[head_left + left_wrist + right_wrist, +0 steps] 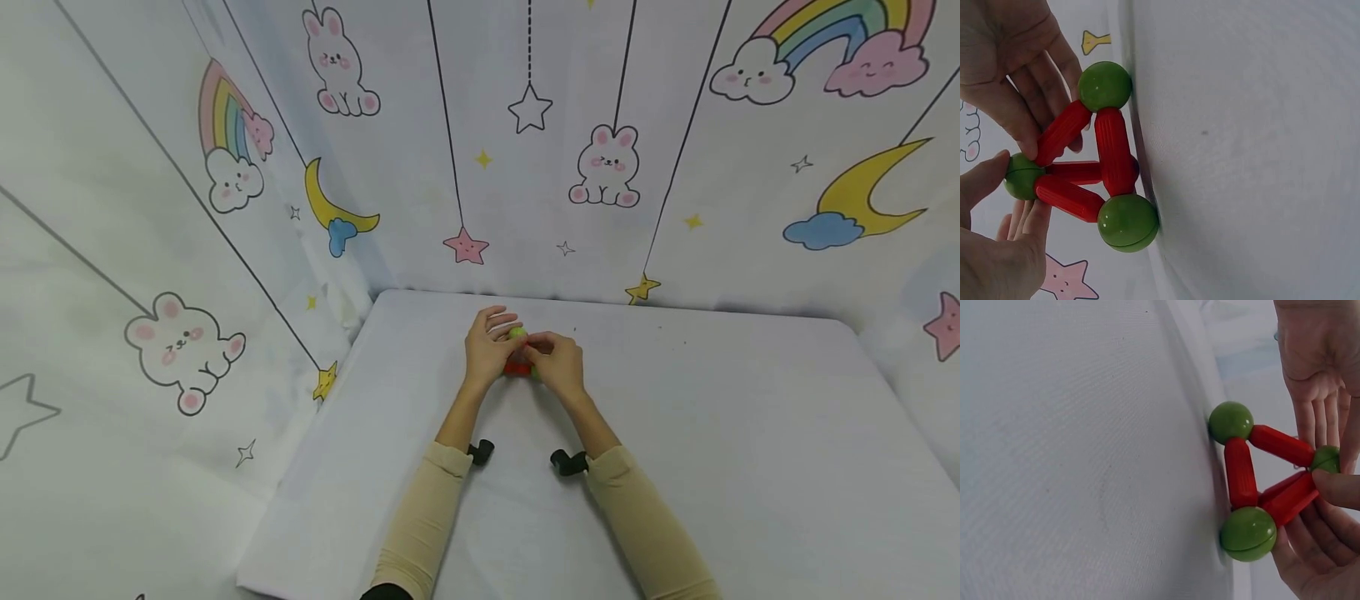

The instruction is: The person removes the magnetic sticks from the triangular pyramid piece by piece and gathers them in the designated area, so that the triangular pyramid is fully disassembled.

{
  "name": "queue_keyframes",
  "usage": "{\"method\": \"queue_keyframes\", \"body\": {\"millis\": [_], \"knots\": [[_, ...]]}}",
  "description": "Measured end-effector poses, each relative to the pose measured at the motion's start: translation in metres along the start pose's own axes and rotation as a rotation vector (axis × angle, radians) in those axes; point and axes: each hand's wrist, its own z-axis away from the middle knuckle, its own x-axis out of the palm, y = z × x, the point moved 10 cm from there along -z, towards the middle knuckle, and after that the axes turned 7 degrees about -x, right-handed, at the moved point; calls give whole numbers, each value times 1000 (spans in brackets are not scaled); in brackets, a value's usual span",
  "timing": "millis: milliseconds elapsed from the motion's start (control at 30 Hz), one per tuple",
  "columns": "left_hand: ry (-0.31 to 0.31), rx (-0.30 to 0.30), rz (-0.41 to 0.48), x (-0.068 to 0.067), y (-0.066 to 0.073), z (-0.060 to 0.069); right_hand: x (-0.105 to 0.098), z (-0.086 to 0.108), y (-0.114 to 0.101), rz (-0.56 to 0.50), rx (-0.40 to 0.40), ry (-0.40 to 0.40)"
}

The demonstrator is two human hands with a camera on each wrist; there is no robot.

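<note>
Red rods [517, 369] and green balls form a small pyramid-like frame standing on the white surface between the hands. At its top, my left hand [487, 346] [1004, 262] holds the upper green ball [517, 332] [1024, 177] between thumb and fingers, its fingers extended. My right hand [558, 362] [1325, 550] pinches a sloping red rod [1063, 132] [1295, 499] just below that ball. Two lower green balls [1127, 222] [1249, 533] are joined by a red rod [1114, 151] [1240, 472]. The far side is partly hidden.
A white-covered table [720, 450] extends around the hands, its back edge just beyond them. Patterned fabric [420, 167] hangs behind and to the left. Black wrist devices [482, 452] sit on both inner wrists.
</note>
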Motion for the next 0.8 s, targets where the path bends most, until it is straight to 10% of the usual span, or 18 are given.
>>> {"method": "queue_keyframes", "body": {"millis": [800], "knots": [[153,-90,76,-32,-9,-6,-12,1,6,-84,28,-31]]}}
